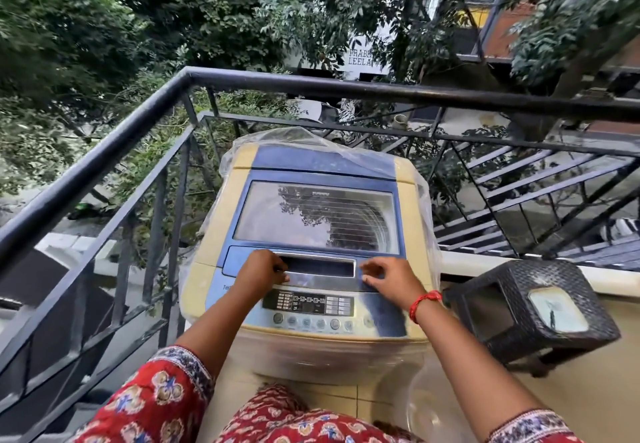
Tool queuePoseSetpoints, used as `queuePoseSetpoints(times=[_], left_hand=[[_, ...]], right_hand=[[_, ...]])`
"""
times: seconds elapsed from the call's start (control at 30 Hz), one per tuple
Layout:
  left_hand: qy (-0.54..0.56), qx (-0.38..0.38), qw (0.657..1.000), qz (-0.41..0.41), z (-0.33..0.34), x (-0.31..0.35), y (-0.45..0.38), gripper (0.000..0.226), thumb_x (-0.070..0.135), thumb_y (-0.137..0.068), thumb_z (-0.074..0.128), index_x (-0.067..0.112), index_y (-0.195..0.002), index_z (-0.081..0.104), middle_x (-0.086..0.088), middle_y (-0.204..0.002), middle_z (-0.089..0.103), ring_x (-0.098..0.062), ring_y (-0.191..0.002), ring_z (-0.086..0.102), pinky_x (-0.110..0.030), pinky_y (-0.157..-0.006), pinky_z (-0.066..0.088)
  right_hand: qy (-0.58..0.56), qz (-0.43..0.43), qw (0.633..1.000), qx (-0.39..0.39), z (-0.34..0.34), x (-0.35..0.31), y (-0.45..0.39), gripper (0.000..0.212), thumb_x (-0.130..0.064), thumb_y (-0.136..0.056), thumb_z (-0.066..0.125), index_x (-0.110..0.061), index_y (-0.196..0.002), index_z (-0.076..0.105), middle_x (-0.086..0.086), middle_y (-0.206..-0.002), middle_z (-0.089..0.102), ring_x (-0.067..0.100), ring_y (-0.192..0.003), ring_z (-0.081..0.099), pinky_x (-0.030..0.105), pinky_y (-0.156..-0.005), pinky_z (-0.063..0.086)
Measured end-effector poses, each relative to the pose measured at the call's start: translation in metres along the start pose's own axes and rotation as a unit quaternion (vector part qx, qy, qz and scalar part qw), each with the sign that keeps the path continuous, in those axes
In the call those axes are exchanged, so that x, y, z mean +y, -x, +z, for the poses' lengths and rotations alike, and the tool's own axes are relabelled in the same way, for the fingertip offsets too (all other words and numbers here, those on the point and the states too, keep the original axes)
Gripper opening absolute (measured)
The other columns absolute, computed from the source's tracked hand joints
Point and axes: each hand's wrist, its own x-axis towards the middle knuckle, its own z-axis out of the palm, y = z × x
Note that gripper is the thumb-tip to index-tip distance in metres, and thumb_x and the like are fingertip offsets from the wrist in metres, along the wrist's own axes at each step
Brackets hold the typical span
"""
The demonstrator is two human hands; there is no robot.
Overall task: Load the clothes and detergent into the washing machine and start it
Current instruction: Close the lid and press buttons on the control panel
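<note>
A cream and blue top-loading washing machine (408, 200) stands on the balcony in front of me, its glass lid (317, 215) down. A clear plastic cover is pushed back over its rear. My left hand (265, 269) grips the left end of the lid's silver handle (318, 271) with curled fingers. At the handle's right end, my right hand (384, 276) has its fingers curled on the edge. The control panel (308, 304) with a row of round buttons lies just below both hands. No clothes or detergent show in view.
A black metal railing (104, 155) runs close along the left and behind the machine. A dark woven stool (530, 307) stands to the right, against a low cream ledge. Trees and a neighbouring building lie beyond.
</note>
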Motion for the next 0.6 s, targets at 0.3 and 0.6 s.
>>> queuePoseSetpoints(times=[0.3,0.6], left_hand=[[-0.006,0.082,0.997,0.011,0.001,-0.013,0.01,0.076,0.044,-0.065,0.085,0.019,-0.128,0.053,-0.006,-0.135,0.052,-0.029,-0.118,0.054,-0.038,-0.086,0.048],[-0.014,0.046,0.999,-0.001,0.0,-0.016,0.004,0.095,0.048,-0.068,0.082,0.016,-0.146,0.038,-0.004,-0.154,0.036,-0.025,-0.137,0.04,-0.037,-0.107,0.039]], right_hand=[[0.012,0.176,0.983,-0.041,-0.015,0.038,0.015,0.036,-0.022,-0.051,0.094,-0.013,-0.07,0.065,-0.003,-0.062,0.061,0.008,-0.054,0.051,0.018,-0.053,0.043],[0.008,0.191,0.98,-0.053,-0.008,0.031,0.014,0.05,-0.025,-0.044,0.097,-0.013,-0.074,0.059,-0.004,-0.065,0.055,0.01,-0.056,0.045,0.02,-0.051,0.039]])
